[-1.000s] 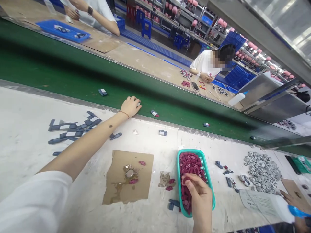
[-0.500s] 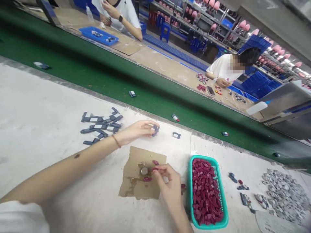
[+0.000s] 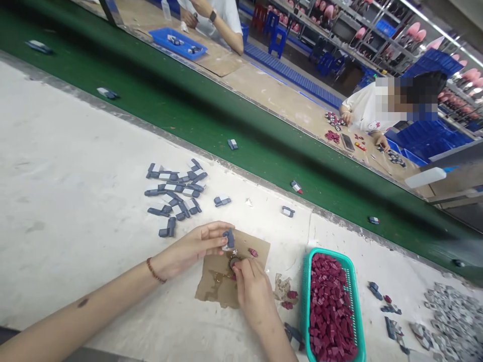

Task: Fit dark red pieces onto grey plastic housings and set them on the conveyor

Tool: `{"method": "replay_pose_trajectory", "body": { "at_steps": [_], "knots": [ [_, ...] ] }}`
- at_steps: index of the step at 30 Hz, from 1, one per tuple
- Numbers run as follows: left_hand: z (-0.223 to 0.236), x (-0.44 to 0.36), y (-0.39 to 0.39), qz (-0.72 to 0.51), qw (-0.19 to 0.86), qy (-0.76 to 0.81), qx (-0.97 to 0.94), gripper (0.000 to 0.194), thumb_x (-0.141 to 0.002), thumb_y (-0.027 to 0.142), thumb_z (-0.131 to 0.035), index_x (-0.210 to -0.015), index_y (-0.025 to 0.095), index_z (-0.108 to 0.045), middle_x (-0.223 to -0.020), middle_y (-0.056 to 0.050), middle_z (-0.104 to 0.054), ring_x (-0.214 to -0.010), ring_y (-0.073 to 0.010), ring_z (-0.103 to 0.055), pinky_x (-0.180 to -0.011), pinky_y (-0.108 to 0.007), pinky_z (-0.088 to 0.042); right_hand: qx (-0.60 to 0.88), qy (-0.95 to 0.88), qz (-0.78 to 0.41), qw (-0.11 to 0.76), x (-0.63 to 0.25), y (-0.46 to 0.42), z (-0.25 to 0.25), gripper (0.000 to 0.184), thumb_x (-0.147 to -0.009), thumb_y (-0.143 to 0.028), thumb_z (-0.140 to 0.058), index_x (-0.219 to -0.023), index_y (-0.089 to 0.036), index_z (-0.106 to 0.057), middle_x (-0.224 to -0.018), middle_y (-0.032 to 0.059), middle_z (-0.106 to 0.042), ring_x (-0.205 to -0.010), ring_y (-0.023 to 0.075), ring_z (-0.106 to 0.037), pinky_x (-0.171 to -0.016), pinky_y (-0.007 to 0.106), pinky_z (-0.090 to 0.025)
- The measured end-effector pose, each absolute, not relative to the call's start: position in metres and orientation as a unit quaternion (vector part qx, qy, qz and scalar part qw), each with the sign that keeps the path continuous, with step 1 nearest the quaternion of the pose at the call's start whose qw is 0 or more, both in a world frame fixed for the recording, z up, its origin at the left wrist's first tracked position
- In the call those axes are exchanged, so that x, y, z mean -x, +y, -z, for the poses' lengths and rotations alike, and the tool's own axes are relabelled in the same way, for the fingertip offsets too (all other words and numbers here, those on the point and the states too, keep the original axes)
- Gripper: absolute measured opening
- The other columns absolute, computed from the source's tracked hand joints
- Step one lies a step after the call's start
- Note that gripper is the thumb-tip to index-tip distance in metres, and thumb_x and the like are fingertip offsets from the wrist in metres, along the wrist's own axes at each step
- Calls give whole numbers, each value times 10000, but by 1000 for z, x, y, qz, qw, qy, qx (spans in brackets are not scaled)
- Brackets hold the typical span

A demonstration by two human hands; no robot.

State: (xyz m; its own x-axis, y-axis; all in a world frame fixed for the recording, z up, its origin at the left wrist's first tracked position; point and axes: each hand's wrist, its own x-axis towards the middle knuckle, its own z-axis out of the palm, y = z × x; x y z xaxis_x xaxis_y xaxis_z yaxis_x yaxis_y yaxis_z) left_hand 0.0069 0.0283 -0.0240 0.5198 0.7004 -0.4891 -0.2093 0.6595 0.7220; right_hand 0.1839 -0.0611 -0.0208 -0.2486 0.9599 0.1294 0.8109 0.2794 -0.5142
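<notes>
My left hand [image 3: 206, 246] pinches a small dark-blue and white plastic piece [image 3: 229, 238] above the top edge of a brown cardboard sheet [image 3: 217, 291]. Over the cardboard, my right hand [image 3: 254, 289] is closed, its fingertips at a small round cap [image 3: 234, 262] with wet-looking stains around it. The small dark-red piece in those fingertips is mostly hidden now; it showed there a moment ago. Another dark-red piece [image 3: 253, 252] lies on the cardboard. Left of it, several blue and white pieces [image 3: 173, 188] lie in a loose group on the white table.
A green basket [image 3: 305, 301] full of dark-red pieces stands at right, with a heap of grey pieces [image 3: 453, 311] beyond it. A green conveyor belt [image 3: 169, 118] carries scattered blue and white pieces. Two people work across it, near a blue tray [image 3: 177, 42].
My left hand has come back toward the cardboard with the blue and white piece. My right hand has moved to the round cap. The view has shifted, and belt pieces have changed position.
</notes>
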Motion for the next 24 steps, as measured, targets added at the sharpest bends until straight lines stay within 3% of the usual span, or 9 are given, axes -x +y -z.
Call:
{"method": "replay_pose_trajectory", "body": {
  "at_steps": [7,10,14,16,21,24],
  "knots": [
    [18,-4,29,-244,833,386,-313,444,-640,297,-845,-1042,207,-680,-1017,-57,-701,-948,-217,-655,-829,-305,-497,584,-748,-211,236,-183,-61,19,276,-969,-153,-332,-804,-229,-540,-706,34,-602,-646,191,-579,-569,279,-449],
    [21,-3,29,-229,835,384,-321,478,-662,338,-832,-1092,218,-659,-906,-34,-700,-834,-196,-663,-724,-280,-508,592,-718,-248,269,-188,-62,20,241,-962,-171,-366,-822,-225,-554,-733,37,-628,-664,186,-601,-596,278,-466],
    [25,-4,27,-230,824,399,-330,377,-649,423,-824,-909,181,-695,-761,-23,-671,-694,-172,-643,-551,-227,-456,625,-660,-284,307,-194,-63,21,203,-958,-223,-410,-827,-224,-566,-758,39,-655,-696,181,-629,-622,269,-479],
    [25,-5,27,-235,820,406,-328,376,-632,429,-833,-867,172,-693,-781,-29,-671,-699,-175,-649,-533,-221,-443,634,-644,-291,313,-195,-63,22,214,-956,-243,-415,-808,-224,-568,-745,35,-657,-676,178,-628,-609,265,-473],
    [21,-5,26,-211,833,394,-327,484,-618,330,-857,-1052,186,-695,-857,-48,-716,-811,-199,-672,-672,-258,-490,631,-600,-338,356,-193,-64,20,209,-949,-292,-448,-807,-219,-583,-732,29,-662,-641,167,-618,-599,265,-476],
    [21,-6,24,-214,834,391,-326,461,-604,302,-866,-1020,170,-714,-832,-51,-732,-793,-200,-672,-699,-273,-495,619,-517,-402,434,-192,-66,20,198,-930,-365,-519,-830,-213,-596,-719,18,-657,-634,160,-623,-583,261,-493]
  ]
}}
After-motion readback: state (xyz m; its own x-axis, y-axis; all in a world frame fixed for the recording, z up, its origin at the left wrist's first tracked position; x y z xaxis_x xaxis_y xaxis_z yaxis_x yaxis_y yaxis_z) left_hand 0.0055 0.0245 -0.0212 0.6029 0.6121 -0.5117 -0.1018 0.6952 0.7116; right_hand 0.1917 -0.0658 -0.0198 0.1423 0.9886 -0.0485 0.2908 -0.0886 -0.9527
